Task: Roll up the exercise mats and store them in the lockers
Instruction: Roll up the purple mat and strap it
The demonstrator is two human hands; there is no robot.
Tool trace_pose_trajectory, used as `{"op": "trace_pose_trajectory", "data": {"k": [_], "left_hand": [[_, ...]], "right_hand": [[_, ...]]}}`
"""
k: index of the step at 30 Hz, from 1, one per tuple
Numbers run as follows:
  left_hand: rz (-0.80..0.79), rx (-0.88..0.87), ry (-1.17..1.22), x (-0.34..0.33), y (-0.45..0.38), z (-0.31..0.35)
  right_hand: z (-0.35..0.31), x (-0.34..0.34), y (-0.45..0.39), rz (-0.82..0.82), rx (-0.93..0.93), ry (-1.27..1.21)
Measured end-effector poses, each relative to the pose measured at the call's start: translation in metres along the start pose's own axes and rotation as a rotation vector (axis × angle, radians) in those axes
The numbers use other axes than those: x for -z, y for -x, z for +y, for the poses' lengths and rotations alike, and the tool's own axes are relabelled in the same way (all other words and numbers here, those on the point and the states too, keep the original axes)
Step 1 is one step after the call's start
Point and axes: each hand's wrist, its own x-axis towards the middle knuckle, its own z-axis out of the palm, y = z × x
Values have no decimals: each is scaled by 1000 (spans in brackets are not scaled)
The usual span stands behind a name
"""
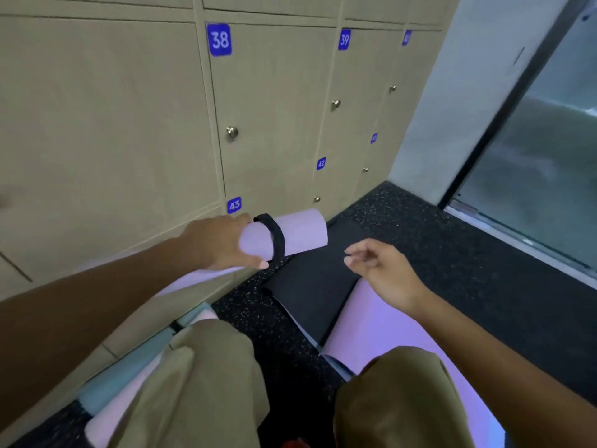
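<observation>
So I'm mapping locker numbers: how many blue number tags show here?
6: tag 38 upper middle, 39 to its right, an unreadable one farther right, another unreadable below, 42, and 43 by the left hand. Others may lie outside view.

The rolled mat point(300, 232) is pale lilac, bound by a black strap point(274, 236). A flat mat point(400, 321) is lilac-pink with a black underside. Another rolled mat point(129, 376) is light teal. The lockers point(106, 124) are beige with blue number tags point(219, 39) in white digits. The floor point(436, 240) is black with pale speckles. The trousers point(206, 383) are olive.
</observation>
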Motion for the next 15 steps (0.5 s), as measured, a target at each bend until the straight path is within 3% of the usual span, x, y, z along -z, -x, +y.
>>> {"op": "trace_pose_trajectory", "data": {"k": [12, 15], "left_hand": [[-223, 357, 252, -185, -33, -152], [-213, 426, 271, -213, -34, -176]], "right_hand": [[79, -99, -76, -244, -5, 235], [96, -112, -83, -310, -20, 272]]}}
